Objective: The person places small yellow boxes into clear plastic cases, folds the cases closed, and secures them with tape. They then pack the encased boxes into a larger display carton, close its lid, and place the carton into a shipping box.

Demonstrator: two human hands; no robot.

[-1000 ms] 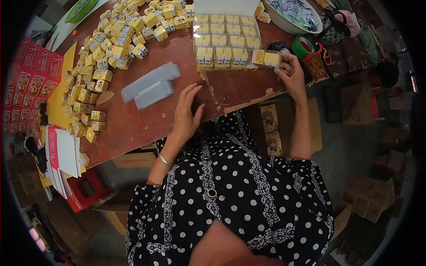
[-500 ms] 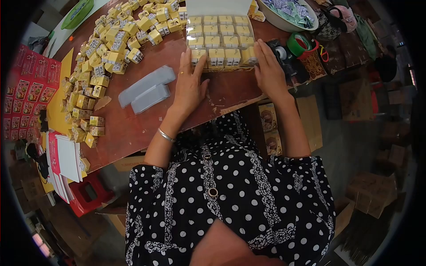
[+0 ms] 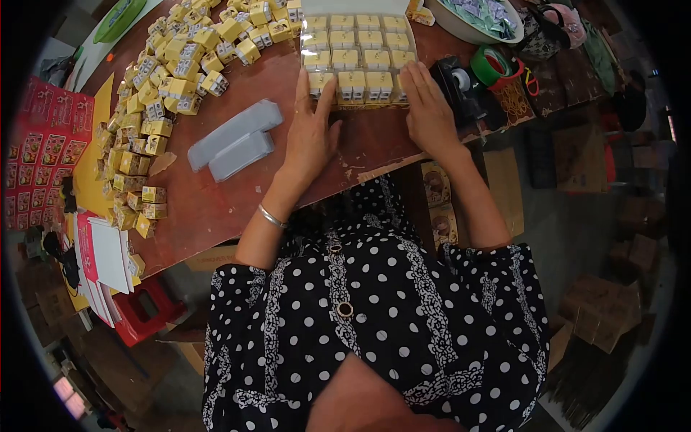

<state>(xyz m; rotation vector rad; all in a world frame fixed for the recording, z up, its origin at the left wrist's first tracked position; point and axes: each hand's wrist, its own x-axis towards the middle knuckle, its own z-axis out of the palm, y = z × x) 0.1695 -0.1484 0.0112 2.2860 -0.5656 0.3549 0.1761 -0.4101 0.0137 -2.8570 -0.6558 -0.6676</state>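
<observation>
Yellow small boxes (image 3: 358, 61) stand in rows inside an open tray (image 3: 358, 104) directly ahead, at the table's near edge. Left hand (image 3: 314, 133) and right hand (image 3: 426, 108), fingers flat and spread, press its near corners, equally close.

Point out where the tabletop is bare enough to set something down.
Bare wood lies between the grey sleeves and the left hand, and between both hands below the tray. The yellow boxes crowd the left; tape rolls crowd the right.

Small glossy yellow cardboard boxes (image 3: 358, 54) fill a clear shiny plastic tray (image 3: 358, 9) on the worn, chipped reddish-brown wooden table (image 3: 237, 191) beside matt grey sleeves (image 3: 234, 140).
</observation>
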